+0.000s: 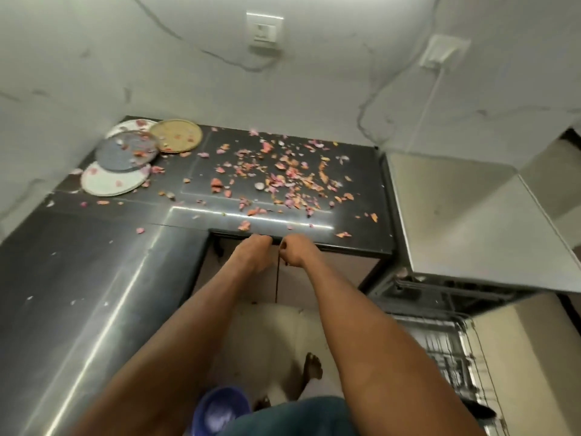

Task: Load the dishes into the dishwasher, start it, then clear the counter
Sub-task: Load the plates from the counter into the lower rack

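A glossy black L-shaped stone counter (pixel 94 278) is lying strewn with pink and orange peel scraps (pixel 283 174), four round plates (pixel 132 158) sitting in its far left corner, while both hands are reaching under its front edge, the left hand (pixel 251 250) with fingers hidden, the right hand (pixel 294 250) curled around something unclear, beside the open steel dishwasher (pixel 440 309).

Glossy dark stone counter (pixel 94 262), marbled wall (pixel 314 83) (matt), brushed-metal dishwasher (pixel 471 221)

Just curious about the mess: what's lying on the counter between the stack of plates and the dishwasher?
In the head view, scattered peels cover the dark counter between the plates and the dishwasher; nothing else sits there.
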Tool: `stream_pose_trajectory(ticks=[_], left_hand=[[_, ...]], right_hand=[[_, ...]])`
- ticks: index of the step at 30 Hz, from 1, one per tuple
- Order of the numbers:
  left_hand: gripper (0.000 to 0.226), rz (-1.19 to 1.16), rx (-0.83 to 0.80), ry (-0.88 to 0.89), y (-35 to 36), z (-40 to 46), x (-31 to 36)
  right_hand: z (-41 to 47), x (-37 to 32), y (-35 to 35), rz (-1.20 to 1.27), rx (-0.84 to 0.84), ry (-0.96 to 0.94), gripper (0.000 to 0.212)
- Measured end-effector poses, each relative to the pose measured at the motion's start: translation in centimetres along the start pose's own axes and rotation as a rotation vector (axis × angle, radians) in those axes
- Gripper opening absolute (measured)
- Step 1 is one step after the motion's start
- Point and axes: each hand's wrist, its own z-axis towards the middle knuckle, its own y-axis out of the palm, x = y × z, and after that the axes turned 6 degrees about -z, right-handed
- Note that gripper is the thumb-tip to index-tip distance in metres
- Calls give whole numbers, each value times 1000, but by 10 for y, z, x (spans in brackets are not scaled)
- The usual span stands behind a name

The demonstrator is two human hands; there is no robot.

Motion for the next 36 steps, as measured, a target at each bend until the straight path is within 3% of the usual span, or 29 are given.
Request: stream_pose_trajectory(ticks=[4, 10, 22, 36], left_hand=[[41, 10, 55, -105, -26, 9, -57], [17, 39, 54, -255, -63, 24, -116], [21, -59, 158, -481, -137, 108, -205], [18, -282, 227, -659, -132, 184, -271]], right_hand=[[31, -47, -11, -59, 55, -91, 22], [92, -102, -31, -170, 41, -199, 14], [238, -200, -83, -261, -67, -473, 27], [363, -238, -60, -182, -225, -477, 27]])
